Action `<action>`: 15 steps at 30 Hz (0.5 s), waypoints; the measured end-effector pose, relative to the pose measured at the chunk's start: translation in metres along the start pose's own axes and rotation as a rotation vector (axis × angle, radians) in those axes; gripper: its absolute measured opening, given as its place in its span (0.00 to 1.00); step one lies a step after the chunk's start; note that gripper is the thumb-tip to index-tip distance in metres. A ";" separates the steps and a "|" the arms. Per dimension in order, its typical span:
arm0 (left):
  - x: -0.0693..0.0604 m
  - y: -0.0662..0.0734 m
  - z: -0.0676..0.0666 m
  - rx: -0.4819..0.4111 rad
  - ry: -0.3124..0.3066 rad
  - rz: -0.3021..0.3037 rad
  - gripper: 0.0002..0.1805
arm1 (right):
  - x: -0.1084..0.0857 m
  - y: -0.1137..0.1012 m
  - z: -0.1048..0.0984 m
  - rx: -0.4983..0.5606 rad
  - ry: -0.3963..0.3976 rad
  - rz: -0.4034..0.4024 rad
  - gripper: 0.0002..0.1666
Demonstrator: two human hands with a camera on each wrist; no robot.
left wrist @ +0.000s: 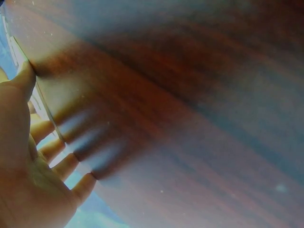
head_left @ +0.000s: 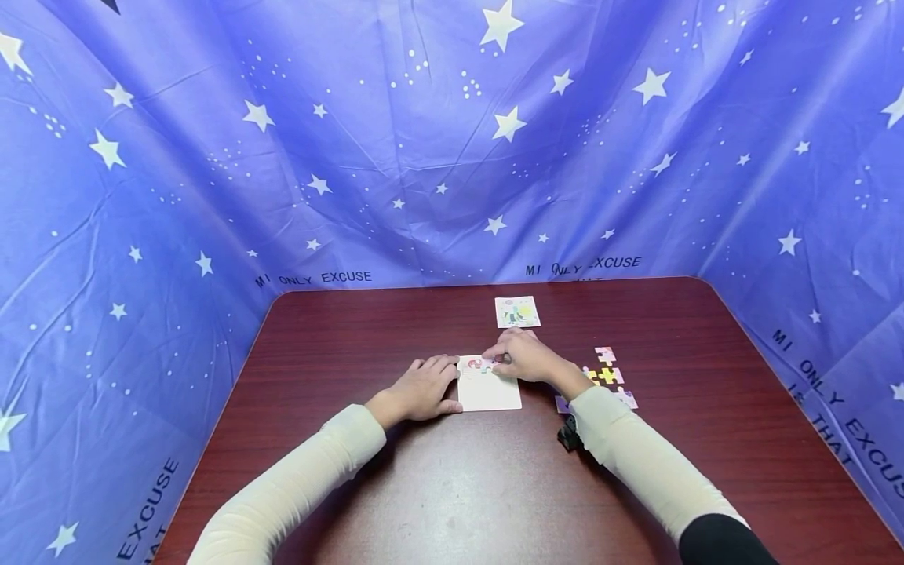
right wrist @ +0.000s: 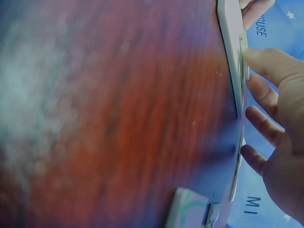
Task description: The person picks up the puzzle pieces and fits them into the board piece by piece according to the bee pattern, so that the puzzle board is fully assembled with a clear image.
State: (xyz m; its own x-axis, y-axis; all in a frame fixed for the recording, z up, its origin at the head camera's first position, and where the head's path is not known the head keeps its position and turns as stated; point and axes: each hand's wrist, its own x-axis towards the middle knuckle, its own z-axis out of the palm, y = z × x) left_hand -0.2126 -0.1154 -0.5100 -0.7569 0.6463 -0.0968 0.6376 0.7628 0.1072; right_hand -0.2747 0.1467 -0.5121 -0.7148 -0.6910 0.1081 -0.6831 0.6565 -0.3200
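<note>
A white square puzzle board (head_left: 490, 398) lies flat on the table, with a few coloured puzzle pieces (head_left: 475, 363) along its far edge. My left hand (head_left: 422, 388) rests at the board's left side, fingers spread and fairly straight, thumb by the near corner. In the left wrist view the fingertips (left wrist: 85, 185) touch down along the board's edge. Over the board's far right corner, my right hand (head_left: 524, 357) pinches a small puzzle piece between thumb and forefinger, low against the surface. That piece is mostly hidden by the fingers; the right wrist view shows only thin edges.
Several loose pink, yellow and purple puzzle pieces (head_left: 609, 375) lie right of the board, partly behind the right forearm. A square picture card (head_left: 518, 312) lies beyond the right hand. The dark red table (head_left: 438, 486) is enclosed by a blue star-patterned curtain (head_left: 395, 157).
</note>
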 end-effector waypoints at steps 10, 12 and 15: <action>0.001 -0.001 0.001 0.008 -0.005 -0.003 0.34 | 0.004 -0.003 0.001 -0.031 -0.005 -0.025 0.17; 0.001 0.000 0.000 0.005 -0.009 -0.004 0.34 | 0.004 -0.002 0.002 -0.044 -0.008 -0.027 0.18; 0.000 0.000 -0.001 0.001 -0.014 -0.007 0.34 | 0.006 -0.002 0.002 -0.064 -0.025 -0.019 0.19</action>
State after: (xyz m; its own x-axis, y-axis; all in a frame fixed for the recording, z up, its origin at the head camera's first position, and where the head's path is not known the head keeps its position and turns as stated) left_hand -0.2126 -0.1150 -0.5092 -0.7591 0.6413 -0.1118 0.6326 0.7672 0.1058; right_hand -0.2768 0.1408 -0.5127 -0.6980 -0.7104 0.0898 -0.7053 0.6606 -0.2573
